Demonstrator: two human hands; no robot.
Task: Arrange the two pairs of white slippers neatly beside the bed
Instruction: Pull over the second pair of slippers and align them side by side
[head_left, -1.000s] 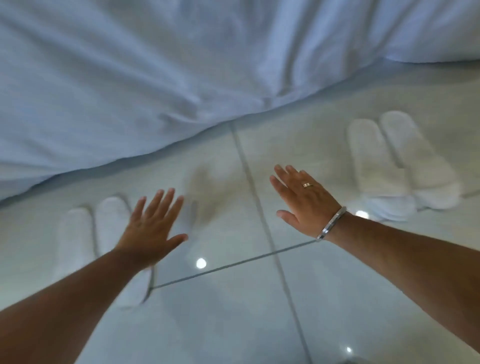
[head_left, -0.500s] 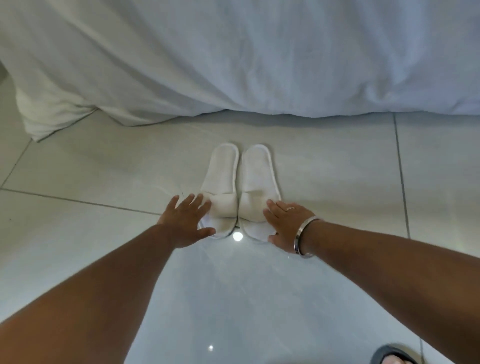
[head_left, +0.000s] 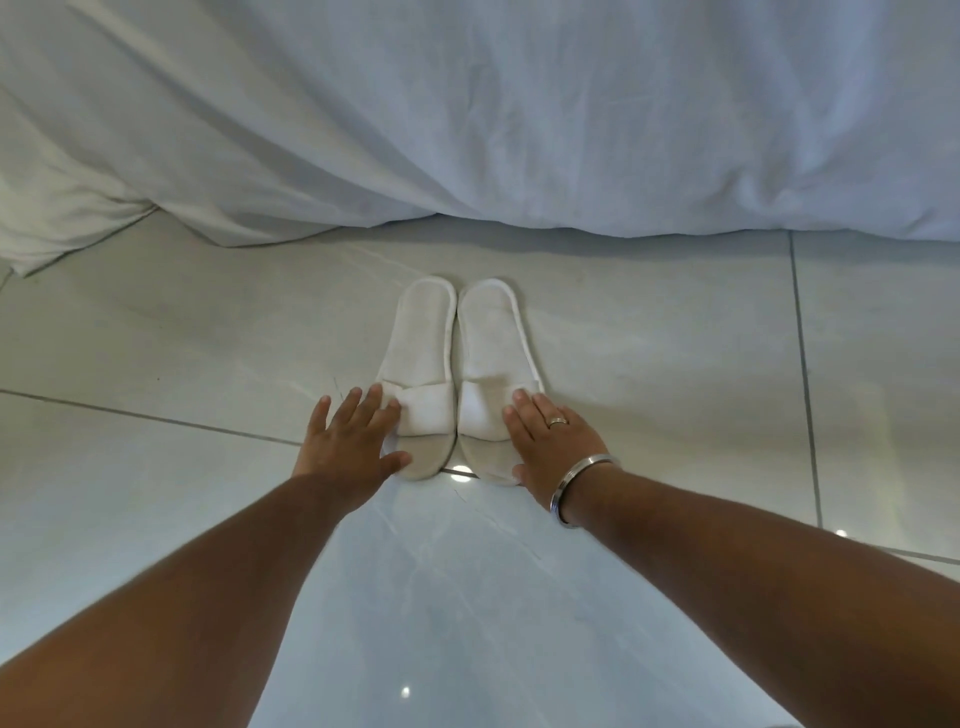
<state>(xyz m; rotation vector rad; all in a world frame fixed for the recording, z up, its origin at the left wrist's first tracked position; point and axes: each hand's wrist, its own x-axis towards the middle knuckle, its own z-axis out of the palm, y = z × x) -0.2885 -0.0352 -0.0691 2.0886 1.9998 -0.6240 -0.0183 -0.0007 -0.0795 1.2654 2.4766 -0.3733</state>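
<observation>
One pair of white slippers lies side by side on the tiled floor just in front of the bed, heels toward the bed. My left hand (head_left: 349, 439) rests flat with fingers spread against the outer edge of the left slipper (head_left: 422, 353). My right hand (head_left: 550, 441), with a ring and a metal bangle, lies flat on the toe strap side of the right slipper (head_left: 488, 348). Neither hand grips a slipper. The second pair is out of view.
The bed's white sheet (head_left: 493, 119) hangs to the floor across the top of the view, bunched at the left (head_left: 67, 218). Glossy pale floor tiles (head_left: 156, 332) with grey grout lines surround the slippers.
A second ago both hands hovered between two pairs. The view has since swung to one pair, and both hands have come down against its two slippers and stayed there.
</observation>
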